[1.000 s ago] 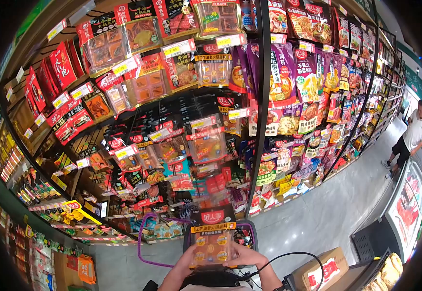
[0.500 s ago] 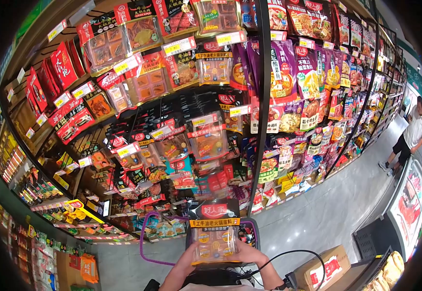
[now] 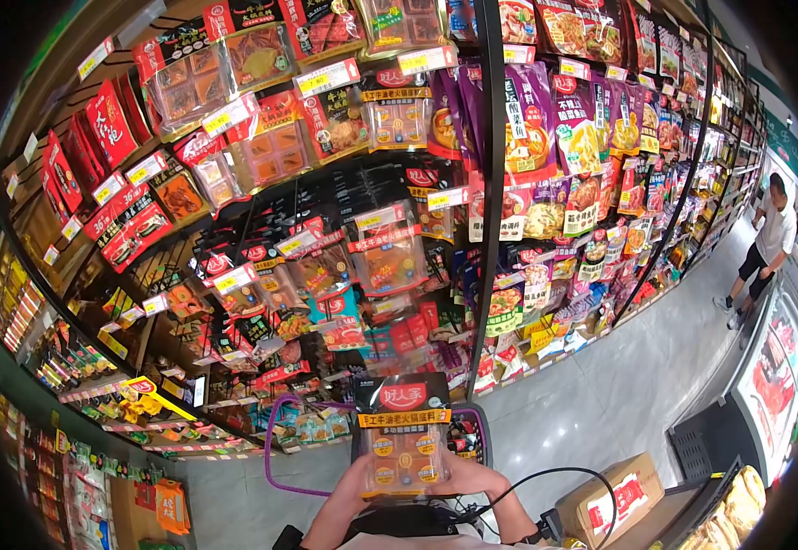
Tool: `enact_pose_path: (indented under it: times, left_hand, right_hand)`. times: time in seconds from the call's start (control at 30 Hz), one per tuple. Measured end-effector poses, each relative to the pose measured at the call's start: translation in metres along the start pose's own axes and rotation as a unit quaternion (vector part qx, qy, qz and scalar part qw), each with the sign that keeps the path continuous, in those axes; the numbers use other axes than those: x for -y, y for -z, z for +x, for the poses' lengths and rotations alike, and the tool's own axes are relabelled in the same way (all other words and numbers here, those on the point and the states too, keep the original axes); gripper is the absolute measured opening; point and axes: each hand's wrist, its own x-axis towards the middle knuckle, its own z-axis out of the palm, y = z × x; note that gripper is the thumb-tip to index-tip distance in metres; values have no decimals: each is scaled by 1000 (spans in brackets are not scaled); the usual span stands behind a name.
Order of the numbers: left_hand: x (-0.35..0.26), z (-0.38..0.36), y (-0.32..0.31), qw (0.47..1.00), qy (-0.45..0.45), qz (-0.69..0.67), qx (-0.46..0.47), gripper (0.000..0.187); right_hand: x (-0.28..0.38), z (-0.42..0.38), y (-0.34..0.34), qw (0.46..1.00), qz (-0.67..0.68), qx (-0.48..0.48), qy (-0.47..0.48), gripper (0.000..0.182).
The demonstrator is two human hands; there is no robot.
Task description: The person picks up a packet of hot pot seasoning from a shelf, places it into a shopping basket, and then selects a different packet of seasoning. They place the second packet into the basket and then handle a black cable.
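A pack of hot pot base [image 3: 404,431] with a black and orange top and a clear lower part stands upright before me, its printed front facing my view. My left hand [image 3: 357,478] grips its lower left edge, and my right hand [image 3: 468,477] holds the lower right edge. Both sets of fingers are partly hidden by the pack. Behind and below it runs a purple rim [image 3: 272,458], like that of a shopping basket, with dark packs partly visible inside on the right. Similar hot pot base packs [image 3: 388,252] hang on the rack ahead.
Purple seasoning pouches [image 3: 529,124] fill the rack beyond a black upright post [image 3: 490,183]. A cardboard box [image 3: 611,502] sits on the floor at the right, near a freezer cabinet [image 3: 761,385]. Another person [image 3: 770,243] stands in the aisle. Black cables [image 3: 545,477] cross near my right forearm.
My view has shifted slightly, so the racks sit a little further left. The pack stays in both hands. The other person's arms and stance have changed.
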Motion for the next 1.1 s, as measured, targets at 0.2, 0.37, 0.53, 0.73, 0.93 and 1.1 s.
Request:
enact_pose_path:
  times: [0.2, 0.37, 0.53, 0.73, 0.93, 1.1]
  left_hand:
    - [7, 5, 7, 1000, 9, 2, 11, 48]
    - [2, 7, 6, 1000, 9, -4, 5, 46]
    - [4, 8, 8, 1000, -4, -21, -7, 46]
    - [0, 2, 2, 1000, -4, -12, -1, 45]
    - [0, -1, 8, 1000, -8, -4, 7, 47]
    - [-8, -14, -12, 996, -44, 76, 25, 50]
  right_hand:
    - [-16, -1, -1, 1000, 15, -4, 27, 87]
    - [-3, -1, -3, 1000, 13, -13, 12, 86]
    - [-21, 1, -4, 1000, -14, -25, 12, 87]
    - [-14, 1, -7, 999, 16, -41, 11, 90]
    - [-2, -1, -7, 997, 68, -37, -18, 77]
    - [-8, -3, -10, 985, 83, -150, -17, 61]
